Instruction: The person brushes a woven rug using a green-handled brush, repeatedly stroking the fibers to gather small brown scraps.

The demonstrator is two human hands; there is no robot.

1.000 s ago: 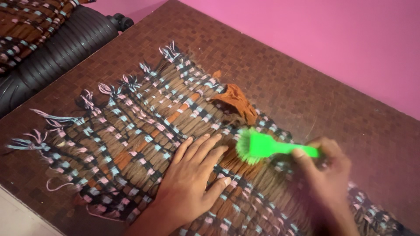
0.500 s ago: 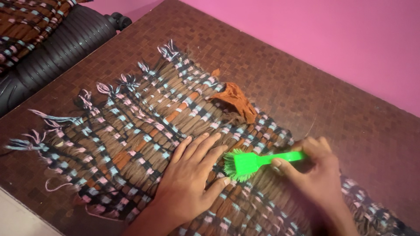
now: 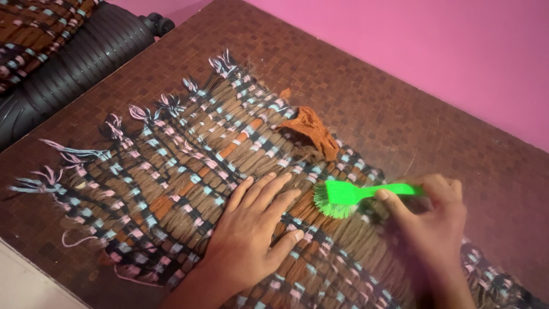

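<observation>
A woven mat [image 3: 189, 166] of brown strands with pink, blue and black threads lies on a brown chequered table [image 3: 366, 103]. My left hand [image 3: 249, 234] presses flat on the mat, fingers spread. My right hand [image 3: 426, 220] grips the handle of a bright green brush [image 3: 349, 196], whose bristles rest on the mat just right of my left fingertips. A crumpled orange-brown scrap of cloth [image 3: 309, 131] sits on the mat's far edge.
A black ribbed object [image 3: 68, 68] lies at the upper left with another woven mat [image 3: 28, 34] on top of it. A pink wall [image 3: 446, 51] runs behind the table. The table's near edge shows at the lower left.
The brush swept left toward my left hand half a second ago, and has now moved back right and a little up. My left hand stays pressed in place.
</observation>
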